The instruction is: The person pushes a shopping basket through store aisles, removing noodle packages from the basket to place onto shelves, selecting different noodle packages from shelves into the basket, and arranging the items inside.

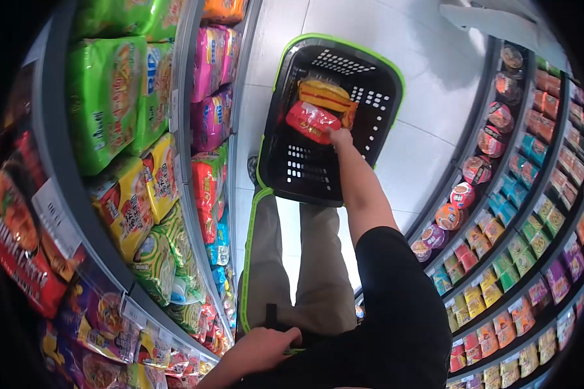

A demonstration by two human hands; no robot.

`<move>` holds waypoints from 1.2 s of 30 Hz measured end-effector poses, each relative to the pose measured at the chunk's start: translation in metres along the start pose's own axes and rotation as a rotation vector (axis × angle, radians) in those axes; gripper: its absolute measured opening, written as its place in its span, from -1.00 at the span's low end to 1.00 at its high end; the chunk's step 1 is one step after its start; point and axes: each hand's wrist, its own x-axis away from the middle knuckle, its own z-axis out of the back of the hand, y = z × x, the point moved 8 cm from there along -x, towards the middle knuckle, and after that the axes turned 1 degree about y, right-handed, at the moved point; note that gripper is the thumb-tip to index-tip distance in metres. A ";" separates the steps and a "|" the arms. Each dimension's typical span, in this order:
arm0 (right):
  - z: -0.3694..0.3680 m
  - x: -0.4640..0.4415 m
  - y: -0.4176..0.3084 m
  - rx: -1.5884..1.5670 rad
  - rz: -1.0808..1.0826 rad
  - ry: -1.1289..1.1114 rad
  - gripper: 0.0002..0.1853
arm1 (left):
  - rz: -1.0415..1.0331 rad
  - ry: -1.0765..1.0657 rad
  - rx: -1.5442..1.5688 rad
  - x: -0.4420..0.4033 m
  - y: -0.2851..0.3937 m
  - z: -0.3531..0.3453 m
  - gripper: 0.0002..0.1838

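A black shopping basket (285, 165) with a bright green rim stands in front of my legs on the floor. Reaching down into it, my right hand (341, 138) pinches the edge of a red packet (311, 122). Just beyond that packet, yellow-orange packets (324, 95) lie in the basket. The basket's long green pull handle (245, 272) runs up along my leg toward my waist. My left hand (263, 351) is closed around the handle's near end, its fingers partly hidden.
Shelves on the left hold green noodle packs (107, 97), yellow packs (126, 214) and pink-purple packs (209, 123). On the right, curved shelves carry instant noodle cups (477, 170) and rows of small packets (519, 256). White tiled floor (422, 149) lies between. Pale fabric (493, 23) shows at upper right.
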 end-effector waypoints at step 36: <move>0.516 0.833 -0.048 -1.234 1.213 -0.402 -0.88 | -1.325 1.178 0.106 0.337 0.142 -0.007 0.35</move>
